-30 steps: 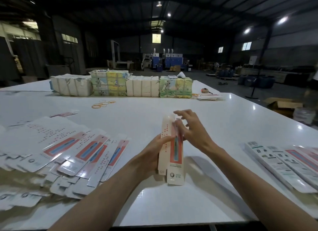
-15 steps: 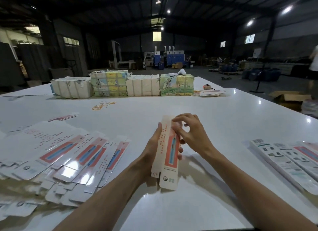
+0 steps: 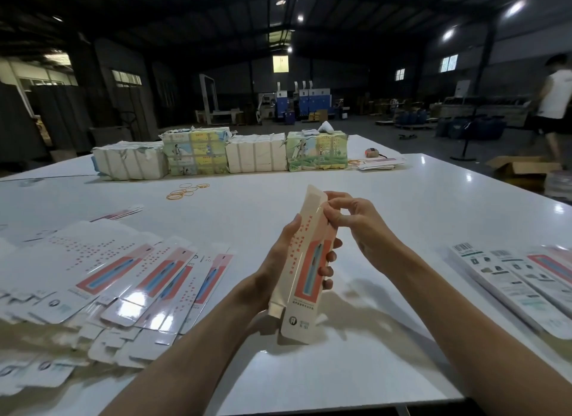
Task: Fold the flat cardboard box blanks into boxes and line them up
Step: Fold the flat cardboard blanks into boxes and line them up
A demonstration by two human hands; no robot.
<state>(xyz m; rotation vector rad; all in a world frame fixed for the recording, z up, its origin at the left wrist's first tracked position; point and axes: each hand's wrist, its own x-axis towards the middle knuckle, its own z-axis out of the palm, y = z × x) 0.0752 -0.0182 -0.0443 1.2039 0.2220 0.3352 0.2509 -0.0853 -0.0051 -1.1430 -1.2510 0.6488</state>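
left hand (image 3: 280, 260) grips box (image 3: 305, 260) (palm hidden); right hand (image 3: 356, 223) pinches top.

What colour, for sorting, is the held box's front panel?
Box panel: coral red around blue strip; head view.

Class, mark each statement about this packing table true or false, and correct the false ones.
1. The left hand grips the box blank around its middle. True.
2. Rubber bands lie on the table beyond the hands. True.
3. The right hand lies flat on the table. False: it pinches the blank's upper end.
4. The wrapped bundles stand at the table's near edge. False: they stand in a row at its far side.
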